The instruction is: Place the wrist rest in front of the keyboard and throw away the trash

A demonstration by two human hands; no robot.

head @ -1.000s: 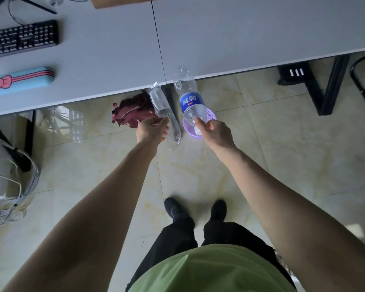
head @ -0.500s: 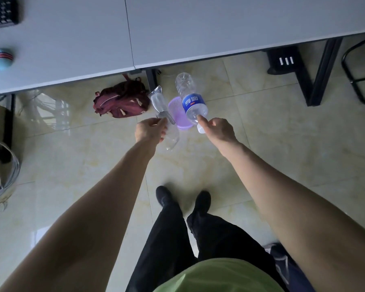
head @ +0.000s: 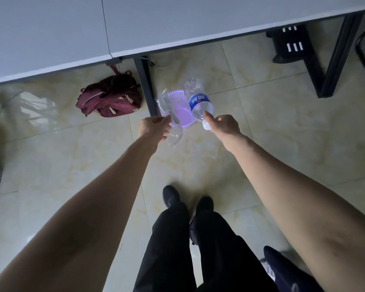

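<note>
- Since the earlier frames my view has tipped further down: the keyboard and the wrist rest have slid out past the top-left corner, and the lilac basket (head: pixel 180 111) now sits fully in sight between both hands instead of being half covered by the bottle.
- My left hand (head: pixel 154 128) is closed in a pinch on a crumpled clear plastic wrapper (head: pixel 167 110). Its long axis runs from just below my fingers up and slightly left, with the upper end over the basket's left rim and a loose tail hanging under the hand.
- My right hand (head: pixel 224 124) is closed around the neck end of a clear plastic bottle (head: pixel 198 101) with a blue label. The white cap points down toward me, beside my thumb; the base points up and a little left, away from me. The bottle lies tilted, its long axis nearly in line with my forearm, over the basket's right rim.
- I cannot tell whether either piece of trash touches the basket.
- That basket stands on the tiled floor (head: pixel 261 127), just in front of the near edge of the grey desk (head: pixel 177 28) and right of a black desk leg (head: pixel 147 89).
- Left of that leg, a maroon backpack (head: pixel 112 96) lies on the floor, partly under the desk edge.
- My two black shoes (head: pixel 171 196) stand on the floor below the hands, well short of the basket.
</note>
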